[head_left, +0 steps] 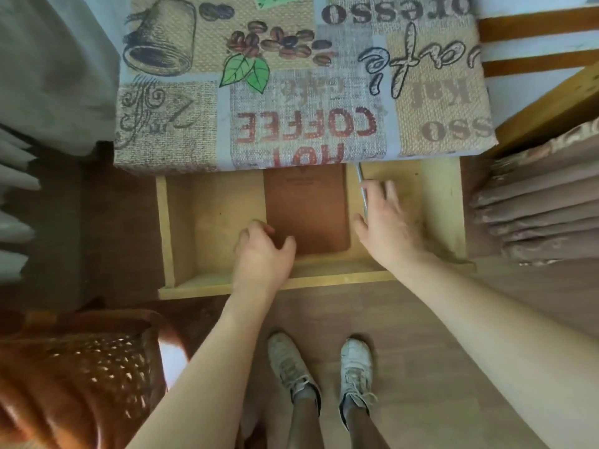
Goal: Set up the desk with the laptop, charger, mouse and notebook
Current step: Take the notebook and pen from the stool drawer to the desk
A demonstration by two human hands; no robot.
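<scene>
Notebook [307, 210], brown-covered, lies flat in the middle of an open wooden drawer [181, 222] that is pulled out from under the desk [291, 76]; its far end is hidden beneath the desk's edge. A patterned cloth printed with coffee words and beans covers the desk. The left hand [262, 251] reaches over the drawer's front wall, its fingers curled and half closed at the notebook's near left corner, touching the cover without a clear grip. The right hand [385, 222] is spread wide and flat on the drawer floor just right of the notebook, fingertips beside a thin pen [362, 189] that lies along the notebook's right side. Below, two grey sneakers [355, 367] stand on the wooden floor. A brown chair [81, 377] sits at the lower left.
</scene>
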